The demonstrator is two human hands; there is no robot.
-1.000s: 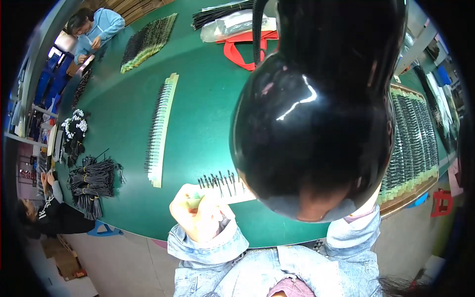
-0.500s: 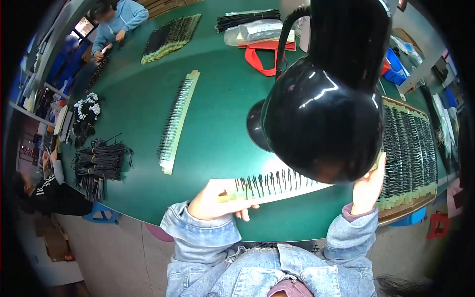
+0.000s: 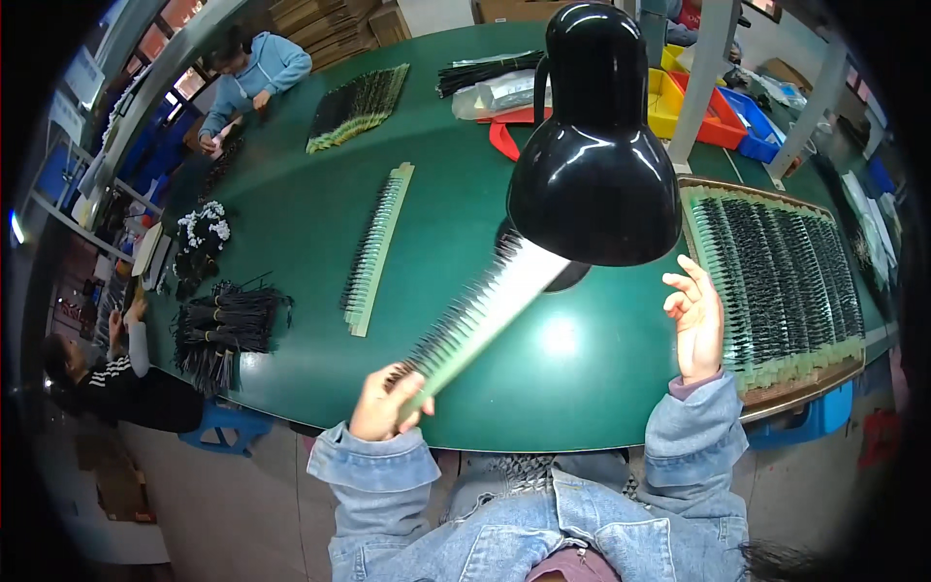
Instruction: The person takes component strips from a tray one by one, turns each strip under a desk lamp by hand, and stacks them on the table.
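My left hand (image 3: 388, 405) grips the near end of a pale green strip (image 3: 475, 325) lined with a row of short black wire-like pieces. The strip slants up and away to the right, its far end brightly lit beside the black lamp's shade. My right hand (image 3: 696, 325) is raised off the table, palm up with fingers apart and loosely bent, holding nothing. It is nearest to a brown tray (image 3: 790, 396) packed with similar strips (image 3: 776, 281). Another such strip (image 3: 378, 250) lies by itself on the green table, left of the lamp.
A black desk lamp (image 3: 596, 165) stands in front of me. Bundles of black leads (image 3: 225, 325) and white-tipped pieces (image 3: 204, 225) lie at left. Further strips (image 3: 359, 105) are at the back. Coloured bins (image 3: 718, 118) stand far right. Co-workers sit at far left (image 3: 267, 70) and near left (image 3: 116, 383).
My right hand has let go of the strip's right end and opened. My left hand has tilted the strip upward, swinging its far end toward the lamp. The view has shifted.
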